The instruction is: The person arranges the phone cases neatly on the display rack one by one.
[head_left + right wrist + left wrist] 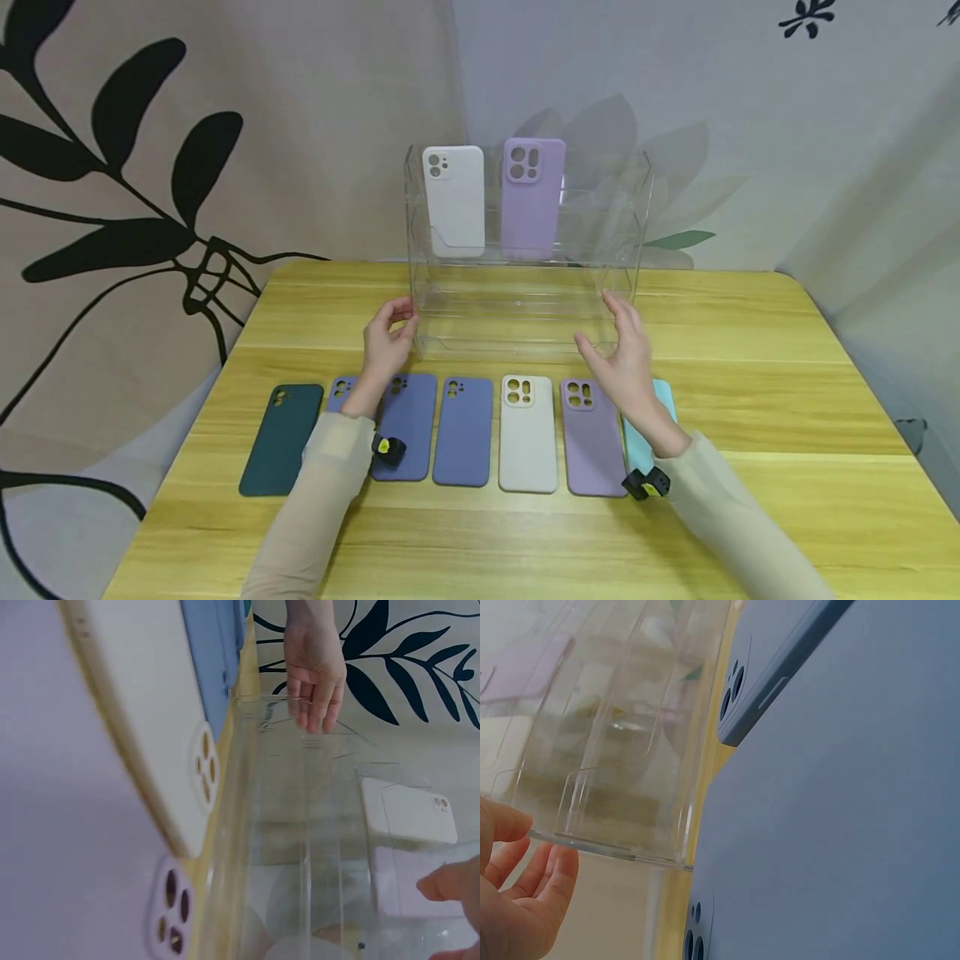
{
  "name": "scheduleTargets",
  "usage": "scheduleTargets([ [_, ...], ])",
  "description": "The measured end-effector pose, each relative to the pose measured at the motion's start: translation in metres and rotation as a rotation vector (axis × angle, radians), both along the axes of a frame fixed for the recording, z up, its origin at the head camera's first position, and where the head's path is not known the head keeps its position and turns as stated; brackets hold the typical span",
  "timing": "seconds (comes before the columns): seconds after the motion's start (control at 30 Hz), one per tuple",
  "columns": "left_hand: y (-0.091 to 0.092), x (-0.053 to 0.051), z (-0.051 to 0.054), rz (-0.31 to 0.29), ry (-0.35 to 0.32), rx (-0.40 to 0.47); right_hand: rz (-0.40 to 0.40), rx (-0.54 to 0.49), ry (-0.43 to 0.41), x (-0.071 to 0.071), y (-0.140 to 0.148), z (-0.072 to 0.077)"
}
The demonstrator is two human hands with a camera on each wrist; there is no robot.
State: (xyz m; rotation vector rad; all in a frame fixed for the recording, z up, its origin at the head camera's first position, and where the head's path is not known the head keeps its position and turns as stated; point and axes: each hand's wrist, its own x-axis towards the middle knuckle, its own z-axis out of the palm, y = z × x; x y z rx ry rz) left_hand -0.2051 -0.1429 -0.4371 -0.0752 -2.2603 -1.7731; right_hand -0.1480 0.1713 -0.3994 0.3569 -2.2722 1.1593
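Note:
A clear tiered display rack (pixel 510 337) stands at the back of the table, with a white phone case (pixel 456 204) and a lilac phone case (pixel 532 204) upright on its top tier. At the rack's left side, my left hand (pixel 388 337) pinches the edge of the side panel between thumb and fingers. My right hand (pixel 626 358) is by the right side, thumb and fingers spread, holding nothing. In the right wrist view, its thumb (pixel 442 883) appears in front of the lilac case.
A row of phone cases lies nearer on the wooden table (pixel 480 550): dark green (pixel 281 442), several blue (pixel 462 433), off-white (pixel 527 442), purple (pixel 588 442) and turquoise (pixel 637 446). My forearms pass over some of them. A leaf-patterned wall covering (pixel 337 125) hangs behind.

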Motion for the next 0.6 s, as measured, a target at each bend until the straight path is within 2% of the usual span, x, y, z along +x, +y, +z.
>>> scheduleTargets([
  [0.27,-0.001,0.001,0.002,-0.004,-0.030,-0.008,-0.040,-0.003,-0.074,0.012,0.017,-0.015],
  [0.37,-0.001,0.003,0.006,-0.016,-0.036,0.001,-0.054,0.012,-0.086,0.015,0.021,-0.021],
  [0.6,0.008,0.019,0.032,-0.025,-0.039,-0.020,-0.075,0.037,-0.145,0.023,0.030,-0.030],
])
